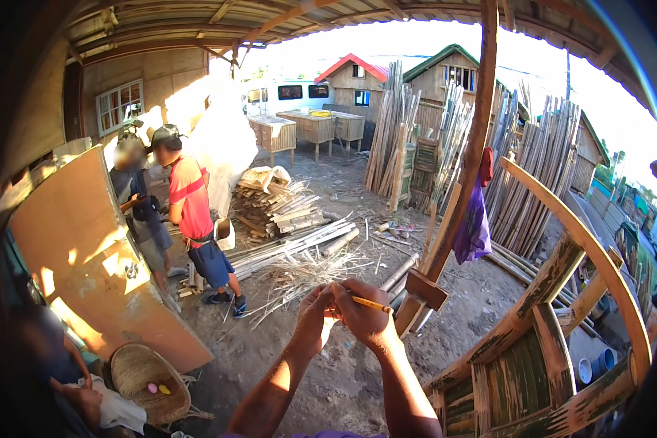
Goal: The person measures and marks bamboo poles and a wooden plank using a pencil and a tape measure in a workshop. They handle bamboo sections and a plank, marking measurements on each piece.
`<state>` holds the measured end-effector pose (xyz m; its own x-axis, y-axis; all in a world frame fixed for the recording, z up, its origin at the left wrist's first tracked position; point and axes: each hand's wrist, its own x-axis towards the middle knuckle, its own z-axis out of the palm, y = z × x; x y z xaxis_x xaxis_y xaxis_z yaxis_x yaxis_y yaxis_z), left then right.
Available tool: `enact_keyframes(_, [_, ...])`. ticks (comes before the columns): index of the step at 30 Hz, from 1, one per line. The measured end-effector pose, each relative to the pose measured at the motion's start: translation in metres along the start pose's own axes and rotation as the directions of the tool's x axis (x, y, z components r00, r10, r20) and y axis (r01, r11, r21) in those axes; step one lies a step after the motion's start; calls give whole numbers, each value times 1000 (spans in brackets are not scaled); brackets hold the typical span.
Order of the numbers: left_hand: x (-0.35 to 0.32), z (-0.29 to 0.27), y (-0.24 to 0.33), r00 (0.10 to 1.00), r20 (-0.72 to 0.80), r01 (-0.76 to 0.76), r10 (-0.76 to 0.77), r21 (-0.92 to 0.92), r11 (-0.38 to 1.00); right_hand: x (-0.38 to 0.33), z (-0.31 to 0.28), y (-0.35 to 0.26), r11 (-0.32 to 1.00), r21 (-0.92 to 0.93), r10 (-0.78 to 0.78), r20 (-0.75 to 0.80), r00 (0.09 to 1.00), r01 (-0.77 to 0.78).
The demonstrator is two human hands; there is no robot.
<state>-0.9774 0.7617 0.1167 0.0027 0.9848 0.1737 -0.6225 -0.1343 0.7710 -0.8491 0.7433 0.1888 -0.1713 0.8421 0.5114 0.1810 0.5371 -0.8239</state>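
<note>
So, head cam view, looking down at both hands out in front, pretty much together over the dirt yard. The right hand [365,315] is curled mostly closed around a yellow-orange pencil [371,302], which lies slantwise across the fingers with one end poking out to the right. The left hand [312,323] is right up against it, fingers bent in; can't tell if it's actually gripping anything, the fingertips are hidden.

Just beyond the hands there's a messy heap of pale shavings [310,274], with long bamboo strips [299,252] behind it. Off to the right sits a bamboo frame [518,390] with a curved rail, and a purple cloth [474,228] hangs near a wooden post [469,139]. Over on the left, a person in a red shirt [188,186] stands beside another in dark clothes, and a woven basket [130,374] holds two small items, pink and yellow.
</note>
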Motion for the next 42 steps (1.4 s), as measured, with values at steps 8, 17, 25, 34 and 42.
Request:
enact_keyframes(8, [-3, -9, 8, 999, -23, -42, 41, -6, 999, 1, 9, -4, 1000, 7, 4, -10, 1000, -4])
enact_keyframes(17, [-4, -8, 6, 994, -90, -54, 59, 50, 997, 0, 7, 3, 993, -115, 16, -71, 997, -24])
enact_keyframes(25, [-10, 12, 2, 992, -79, -82, 103, 232, 969, -9, -2, 9, 999, 2, 38, -83, 996, -38])
enact_keyframes(34, [-12, 31, -17, 993, -73, -77, 93, 198, 977, -15, -25, 17, 997, -58, 53, -62, 997, -57])
enact_keyframes(42, [-15, 58, -37, 994, -83, -49, 64, 172, 984, -19, -56, 21, 993, -106, 30, -118, 993, -42])
